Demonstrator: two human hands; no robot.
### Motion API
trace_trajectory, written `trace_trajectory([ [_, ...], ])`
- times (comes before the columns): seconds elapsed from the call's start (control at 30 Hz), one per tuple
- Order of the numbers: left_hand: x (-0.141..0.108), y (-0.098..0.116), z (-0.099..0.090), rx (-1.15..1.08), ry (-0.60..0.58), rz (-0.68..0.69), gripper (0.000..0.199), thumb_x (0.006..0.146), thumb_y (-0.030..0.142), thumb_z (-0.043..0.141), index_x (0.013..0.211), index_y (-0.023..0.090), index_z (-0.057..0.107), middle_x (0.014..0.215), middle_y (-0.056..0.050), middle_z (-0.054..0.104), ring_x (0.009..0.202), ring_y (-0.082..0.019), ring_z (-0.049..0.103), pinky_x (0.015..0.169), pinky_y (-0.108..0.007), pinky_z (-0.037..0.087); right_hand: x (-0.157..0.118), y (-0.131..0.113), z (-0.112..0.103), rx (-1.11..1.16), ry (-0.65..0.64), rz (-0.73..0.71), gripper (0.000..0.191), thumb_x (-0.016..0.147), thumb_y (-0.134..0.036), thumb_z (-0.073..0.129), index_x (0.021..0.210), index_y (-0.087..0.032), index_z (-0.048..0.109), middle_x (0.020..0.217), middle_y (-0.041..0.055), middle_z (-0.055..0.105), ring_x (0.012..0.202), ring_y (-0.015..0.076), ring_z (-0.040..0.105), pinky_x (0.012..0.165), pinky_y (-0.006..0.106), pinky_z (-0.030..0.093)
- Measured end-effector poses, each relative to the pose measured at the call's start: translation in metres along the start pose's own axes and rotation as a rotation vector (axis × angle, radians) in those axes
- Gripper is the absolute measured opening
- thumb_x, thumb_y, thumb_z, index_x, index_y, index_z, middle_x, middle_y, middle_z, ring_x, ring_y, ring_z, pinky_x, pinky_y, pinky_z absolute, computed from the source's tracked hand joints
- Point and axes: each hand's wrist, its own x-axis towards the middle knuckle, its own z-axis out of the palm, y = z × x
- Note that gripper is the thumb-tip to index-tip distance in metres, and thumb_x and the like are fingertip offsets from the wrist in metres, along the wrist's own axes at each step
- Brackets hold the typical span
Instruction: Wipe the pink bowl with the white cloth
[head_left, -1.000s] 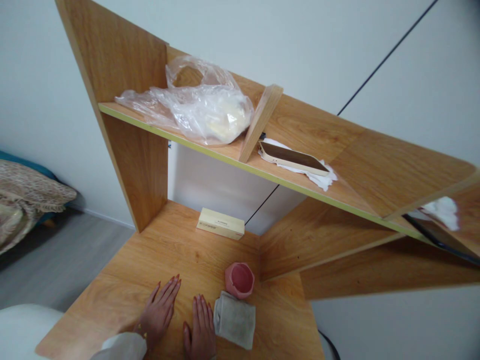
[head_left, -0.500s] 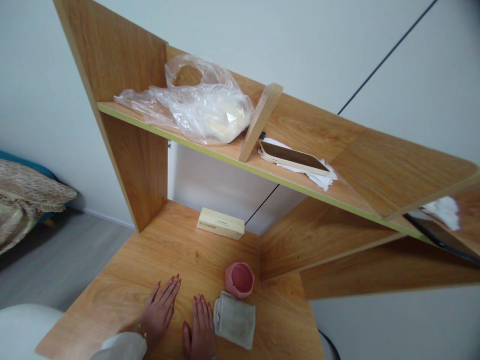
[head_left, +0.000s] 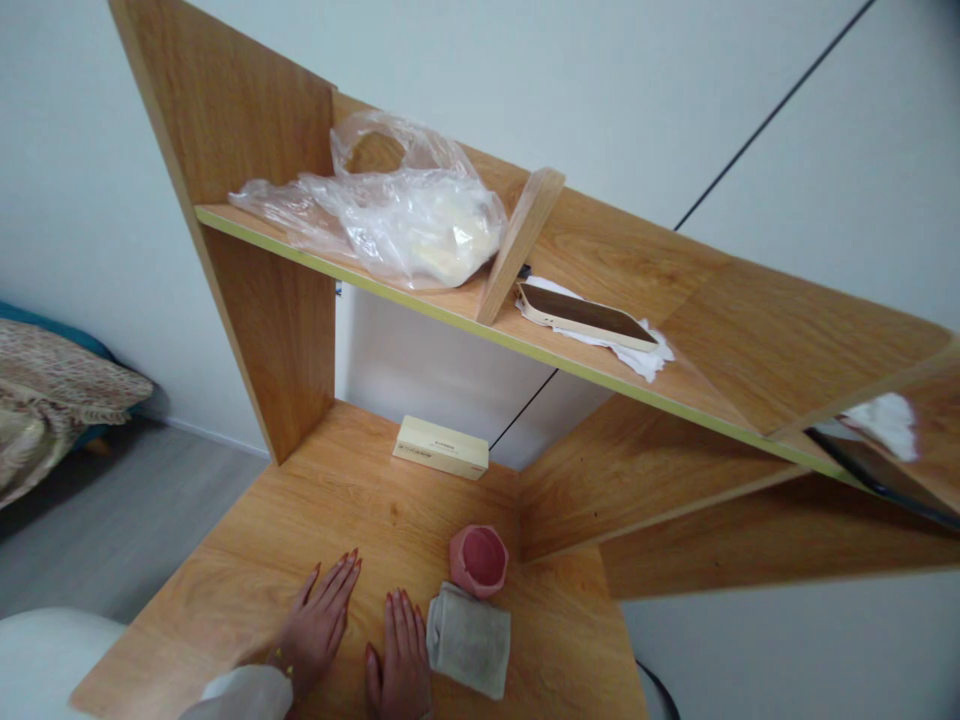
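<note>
My left hand (head_left: 319, 618) lies flat, palm down, on the wooden desk (head_left: 360, 500), holding nothing. To its right, near the bottom edge, my right hand (head_left: 403, 655) also rests flat with its fingers stretched out. A folded grey cloth (head_left: 471, 640) lies just beside the right hand's fingers. Behind the cloth stands a pink faceted cup (head_left: 478, 560), and farther back, near the wall, is a pale yellow box (head_left: 441, 447).
A shelf (head_left: 390, 292) above the desk holds a clear plastic bag (head_left: 420, 225) and a phone (head_left: 589, 316) on white tissue. A white rounded seat (head_left: 52, 660) is at the lower left, and a patterned cover (head_left: 60, 385) lies beyond.
</note>
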Motion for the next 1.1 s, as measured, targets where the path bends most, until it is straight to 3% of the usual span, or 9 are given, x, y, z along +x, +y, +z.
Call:
trace_trajectory([
  [0.1,0.000,0.000,-0.001,0.005,0.000,0.013,0.069,0.085,0.015,0.033,0.150,0.019,0.011,0.140,-0.005,0.051,0.129,-0.015,0.046,0.114,-0.032,0.017,0.001,-0.001,0.000,0.012,0.050,0.054,0.054,0.092,-0.038,0.039,0.145,-0.027,0.031,0.129,0.0044,0.059,0.120,0.0240,0.054,0.100,0.044,0.045],
  [0.23,0.002,0.001,-0.003,0.015,0.004,0.018,0.070,0.084,0.014,0.034,0.150,0.017,0.011,0.141,-0.006,0.050,0.131,-0.015,0.043,0.116,-0.034,0.010,0.001,0.001,-0.002,-0.001,-0.028,-0.033,0.058,0.091,-0.036,0.041,0.146,-0.024,0.028,0.131,0.0055,0.058,0.120,0.0236,0.054,0.098,0.042,0.047],
  [0.5,-0.003,0.000,0.004,-0.010,-0.051,-0.003,0.066,0.086,0.014,0.032,0.149,0.020,0.017,0.141,-0.005,0.050,0.131,-0.015,0.043,0.115,-0.034,0.014,0.002,-0.005,0.002,0.078,0.075,0.075,0.051,0.092,-0.041,0.041,0.141,-0.028,0.039,0.128,0.0033,0.060,0.118,0.0232,0.056,0.101,0.043,0.044],
  [0.67,-0.004,0.001,0.011,0.002,0.037,-0.014,0.066,0.085,0.014,0.031,0.149,0.019,0.019,0.141,-0.005,0.050,0.130,-0.015,0.044,0.115,-0.035,0.013,0.004,-0.005,0.002,0.091,0.091,0.067,0.049,0.093,-0.041,0.039,0.139,-0.027,0.043,0.127,0.0034,0.061,0.117,0.0224,0.056,0.101,0.041,0.044],
  [0.93,-0.001,0.000,-0.001,0.004,-0.037,0.007,0.066,0.085,0.015,0.033,0.149,0.018,0.016,0.142,-0.006,0.048,0.132,-0.016,0.042,0.115,-0.036,0.013,0.000,-0.001,0.000,0.003,-0.013,0.005,0.053,0.093,-0.036,0.037,0.144,-0.022,0.034,0.131,0.0064,0.057,0.121,0.0243,0.053,0.099,0.044,0.045],
  [1.1,-0.002,-0.001,0.002,0.009,-0.025,0.018,0.066,0.085,0.015,0.033,0.149,0.019,0.017,0.143,-0.005,0.047,0.133,-0.016,0.041,0.115,-0.035,0.013,0.000,-0.005,0.001,0.014,0.045,0.068,0.052,0.094,-0.037,0.033,0.144,-0.025,0.034,0.130,0.0052,0.058,0.121,0.0244,0.053,0.100,0.045,0.044],
])
